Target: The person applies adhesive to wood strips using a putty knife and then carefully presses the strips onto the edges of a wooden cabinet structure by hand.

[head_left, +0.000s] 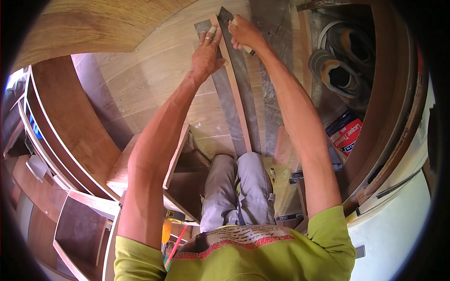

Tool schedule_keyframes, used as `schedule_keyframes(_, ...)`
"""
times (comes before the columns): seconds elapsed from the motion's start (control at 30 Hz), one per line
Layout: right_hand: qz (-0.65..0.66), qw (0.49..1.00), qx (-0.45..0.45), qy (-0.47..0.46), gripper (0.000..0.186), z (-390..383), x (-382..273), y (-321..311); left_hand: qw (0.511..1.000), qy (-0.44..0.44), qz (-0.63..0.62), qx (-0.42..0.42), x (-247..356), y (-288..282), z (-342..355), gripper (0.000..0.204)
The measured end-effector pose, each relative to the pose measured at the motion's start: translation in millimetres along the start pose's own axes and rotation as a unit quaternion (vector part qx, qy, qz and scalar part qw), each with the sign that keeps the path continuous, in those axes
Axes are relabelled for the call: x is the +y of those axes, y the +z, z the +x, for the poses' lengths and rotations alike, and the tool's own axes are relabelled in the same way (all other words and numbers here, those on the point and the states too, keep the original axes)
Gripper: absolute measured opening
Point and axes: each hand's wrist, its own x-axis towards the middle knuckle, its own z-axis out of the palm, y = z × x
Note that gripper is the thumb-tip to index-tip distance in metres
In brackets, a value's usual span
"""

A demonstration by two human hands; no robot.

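My left hand [206, 55] presses on a long, thin wooden strip [236, 93], its fingers stretched out near the far end. Two of those fingers have pale wraps. The strip runs from there back to my knees, over a dark grey board or sheet [226, 100] that shows on both sides of it. Just right of the strip's far end, my right hand [244, 33] is closed around a pale-handled tool [247, 48] with a dark end. The tool's working end cannot be made out. A dark pointed corner [225, 14] lies beside those fingers.
Another dark board [277, 89] lies to the right. Beyond it, a wooden box frame [375, 61] holds rolled material [335, 72] and a red-and-blue container [346, 136]. Cabinet carcasses [86, 225] stand at left. A curved-looking wooden panel [93, 28] fills the far left.
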Motion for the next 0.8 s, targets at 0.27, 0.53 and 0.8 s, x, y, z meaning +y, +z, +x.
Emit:
schedule_keyframes(0.27, -0.238, 0.956, -0.075, 0.153, 0.021, 60.6, 3.5, 0.9, 0.999, 0.022, -0.012, 0.031, -2.9, 12.7, 9.0, 0.113)
schedule_keyframes(0.53, -0.182, 0.983, -0.02, 0.025, 0.021, -48.2, 5.8, 18.5, 0.999, 0.023, 0.001, 0.036, -14.1, 13.1, 4.7, 0.115)
schedule_keyframes(0.8, -0.237, 0.97, 0.032, 0.039, 0.031, -182.9, 77.1, 56.2, 0.999, 0.034, 0.002, 0.033, -12.5, 19.4, 8.1, 0.113)
